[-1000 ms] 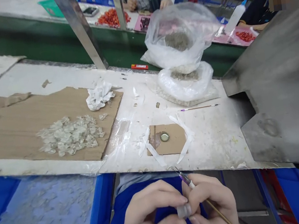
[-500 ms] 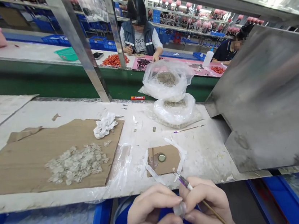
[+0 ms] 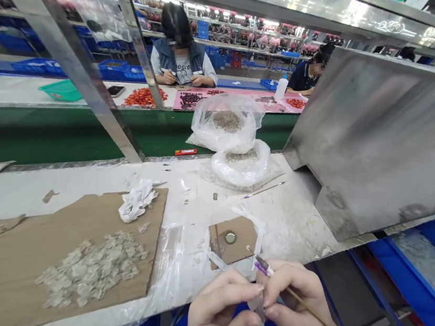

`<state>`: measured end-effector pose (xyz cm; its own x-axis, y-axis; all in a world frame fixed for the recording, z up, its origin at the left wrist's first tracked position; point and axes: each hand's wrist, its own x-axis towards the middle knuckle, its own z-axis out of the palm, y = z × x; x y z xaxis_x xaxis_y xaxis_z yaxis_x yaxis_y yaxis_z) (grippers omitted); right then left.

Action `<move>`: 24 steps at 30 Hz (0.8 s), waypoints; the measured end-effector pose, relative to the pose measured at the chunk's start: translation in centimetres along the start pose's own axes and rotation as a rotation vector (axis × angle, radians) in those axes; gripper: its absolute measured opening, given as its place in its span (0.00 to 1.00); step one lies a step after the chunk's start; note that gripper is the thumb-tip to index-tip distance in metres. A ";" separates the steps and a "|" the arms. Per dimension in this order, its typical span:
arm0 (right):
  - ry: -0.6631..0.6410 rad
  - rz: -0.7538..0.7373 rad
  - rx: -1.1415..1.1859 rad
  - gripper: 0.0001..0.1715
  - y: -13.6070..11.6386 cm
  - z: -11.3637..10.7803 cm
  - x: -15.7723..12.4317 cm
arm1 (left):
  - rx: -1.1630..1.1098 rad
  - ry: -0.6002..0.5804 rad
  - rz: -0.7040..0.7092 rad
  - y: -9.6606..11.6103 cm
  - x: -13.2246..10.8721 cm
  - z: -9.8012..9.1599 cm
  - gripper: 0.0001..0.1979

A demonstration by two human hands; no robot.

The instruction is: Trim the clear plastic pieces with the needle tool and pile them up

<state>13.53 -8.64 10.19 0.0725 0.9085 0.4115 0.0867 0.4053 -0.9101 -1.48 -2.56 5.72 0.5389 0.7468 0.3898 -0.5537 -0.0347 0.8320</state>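
My left hand (image 3: 218, 313) is closed, pinching a small translucent plastic piece (image 3: 257, 305) between thumb and fingertips. My right hand (image 3: 299, 295) has a thin brush (image 3: 310, 309) with a brown handle across its fingers, its purple-marked end and fine tip pointing up and away. The right thumb and forefinger meet at the piece's right edge. Just beyond the hands, a bottle cap (image 3: 230, 237) lies on a small cardboard square (image 3: 244, 252) taped to the bench. A heap of similar clear pieces (image 3: 92, 271) lies on a large cardboard sheet (image 3: 14, 283) at left.
Two plastic bags of small pieces (image 3: 233, 134) stand at the back of the bench, near another thin brush (image 3: 265, 190). Crumpled white tissue (image 3: 137, 200) rests on the cardboard. A metal panel (image 3: 382, 148) rises at right. Co-workers sit across the green-sided line.
The view has tilted and shifted. Both hands stay together at the small piece, which looks turned a little. Across the line, a co-worker has drawn both hands together.
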 end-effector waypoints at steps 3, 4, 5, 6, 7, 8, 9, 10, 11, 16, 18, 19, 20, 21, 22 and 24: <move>0.054 0.098 0.030 0.13 0.5 -0.1 -0.5 | -0.007 -0.017 -0.030 -0.3 0.2 -0.2 0.14; 0.066 0.131 0.035 0.13 0.6 -0.1 -0.6 | -0.008 -0.024 -0.036 -0.4 0.3 -0.2 0.14; 0.079 0.161 0.039 0.13 0.7 -0.2 -0.6 | -0.009 -0.031 -0.042 -0.5 0.4 -0.2 0.15; 0.088 0.188 0.044 0.13 0.8 -0.3 -0.6 | -0.010 -0.037 -0.047 -0.6 0.5 -0.2 0.15; 0.092 0.212 0.054 0.14 0.8 -0.4 -0.6 | -0.010 -0.040 -0.050 -0.8 0.7 -0.2 0.15; 0.097 0.234 0.069 0.14 0.8 -0.6 -0.5 | -0.009 -0.043 -0.051 -0.9 0.8 -0.2 0.15; 0.103 0.251 0.085 0.15 0.8 -0.7 -0.3 | -0.007 -0.043 -0.054 -1.0 1.1 -0.1 0.15; 0.106 0.265 0.098 0.15 0.8 -0.9 -0.1 | -0.003 -0.042 -0.059 -1.0 1.3 -0.1 0.15; 0.109 0.273 0.107 0.16 0.8 -1.1 0.1 | 0.003 -0.044 -0.062 -1.1 1.6 -0.1 0.15; 0.124 0.323 0.166 0.17 1.4 -2.0 1.4 | 0.079 -0.065 -0.054 -1.3 3.3 -0.4 0.17; 0.133 0.350 0.170 0.17 1.8 -2.3 1.8 | 0.125 -0.075 -0.044 -1.5 3.9 -0.8 0.18; 0.133 0.367 0.163 0.17 2.0 -2.4 1.9 | 0.144 -0.082 -0.043 -1.5 4.2 -0.9 0.19; 0.134 0.383 0.158 0.18 2.3 -2.5 2.0 | 0.157 -0.088 -0.048 -1.6 4.5 -1.1 0.19; 0.143 0.402 0.156 0.18 2.5 -2.5 2.1 | 0.164 -0.092 -0.058 -1.6 4.8 -1.3 0.19; 0.151 0.423 0.158 0.19 2.6 -2.5 2.2 | 0.163 -0.095 -0.072 -1.6 5.0 -1.5 0.19; 0.178 0.464 0.186 0.18 2.8 -2.4 2.4 | 0.142 -0.098 -0.111 -1.6 5.6 -1.8 0.18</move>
<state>16.35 -5.52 8.72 0.2300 0.9720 -0.0487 -0.1706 -0.0090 -0.9853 1.26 2.88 5.90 0.6545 0.6836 0.3228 -0.3956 -0.0542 0.9168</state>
